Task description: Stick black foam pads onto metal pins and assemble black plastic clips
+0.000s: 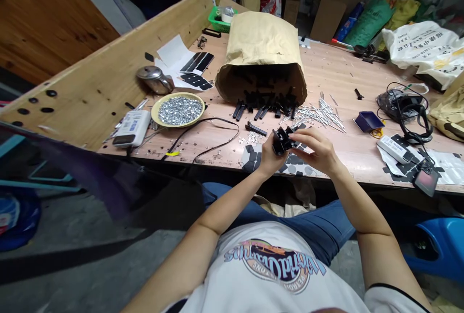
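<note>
My left hand (271, 156) is closed around several black plastic parts (282, 141), held together just above the table's front edge. My right hand (316, 148) reaches in from the other side, its fingertips pressed against the same parts; whether a small piece is pinched there I cannot make out. A single black part (255, 129) lies on the table left of my hands. Beyond them, more black parts (266, 102) spill from the mouth of a large brown paper sack (264, 37). Thin metal rods (321, 115) are heaped to the right of that spill.
A yellow dish (159, 118) full of small metal pieces stands left, beside a white box-shaped device (132, 128) and a metal pot (154, 79). Sheets of black pads (253, 158) lie under my hands. At right are a small dark blue tray (369, 122) and tangled cables (416, 119).
</note>
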The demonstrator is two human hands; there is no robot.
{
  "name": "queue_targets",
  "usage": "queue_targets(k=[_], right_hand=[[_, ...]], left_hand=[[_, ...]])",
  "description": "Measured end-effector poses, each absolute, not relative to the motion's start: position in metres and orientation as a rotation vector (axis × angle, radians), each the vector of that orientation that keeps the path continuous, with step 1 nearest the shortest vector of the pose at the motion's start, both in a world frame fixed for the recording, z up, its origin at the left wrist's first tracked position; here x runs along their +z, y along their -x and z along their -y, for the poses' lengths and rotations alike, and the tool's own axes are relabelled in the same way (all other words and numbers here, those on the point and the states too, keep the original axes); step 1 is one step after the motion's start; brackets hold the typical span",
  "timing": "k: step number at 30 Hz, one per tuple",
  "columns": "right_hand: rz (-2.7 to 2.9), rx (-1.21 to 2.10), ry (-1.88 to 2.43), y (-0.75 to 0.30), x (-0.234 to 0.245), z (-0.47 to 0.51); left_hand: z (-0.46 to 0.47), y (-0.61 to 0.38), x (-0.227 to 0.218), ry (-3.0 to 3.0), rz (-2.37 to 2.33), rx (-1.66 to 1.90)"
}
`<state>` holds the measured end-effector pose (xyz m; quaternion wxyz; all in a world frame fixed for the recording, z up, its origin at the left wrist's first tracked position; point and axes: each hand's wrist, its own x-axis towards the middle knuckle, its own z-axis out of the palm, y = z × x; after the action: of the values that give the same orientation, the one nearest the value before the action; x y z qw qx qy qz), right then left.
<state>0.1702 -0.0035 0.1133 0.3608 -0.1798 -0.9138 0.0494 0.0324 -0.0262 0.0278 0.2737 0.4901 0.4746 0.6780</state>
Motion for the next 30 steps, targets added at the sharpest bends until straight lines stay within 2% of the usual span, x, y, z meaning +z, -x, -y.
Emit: queue_targets(k=[9,14,18,24,27,30], right_hand=[[2.227,0.228,0.61,-0.168,0.124,0.002],[2.02,0.193,0.801,-0.178,0.117,-0.002],[2.095,0.166,0.984,-0.186,0.089,-0.019],[2.358,0.012,1.263,-0.205,0.027,-0.064],[2.434,-0.082,1.33,-0.223,0.008,-0.08],[2.634,-0.121,1.179,-0.241,-0.003,-0.088]], left_hand=[[0.028,-0.03,0.038,-1.186,-1.306,1.818],[0.012,-0.023,0.039,-0.81,-1.26,1.769],[-0.017,-0.016,0.029,-0.424,-1.142,1.655],[-0.066,-0.051,0.011,-0.415,-1.134,1.126],[-0.092,-0.077,0.005,-0.466,-1.143,1.087],[-0.11,-0.096,-0.001,-0.538,-1.145,1.113]])
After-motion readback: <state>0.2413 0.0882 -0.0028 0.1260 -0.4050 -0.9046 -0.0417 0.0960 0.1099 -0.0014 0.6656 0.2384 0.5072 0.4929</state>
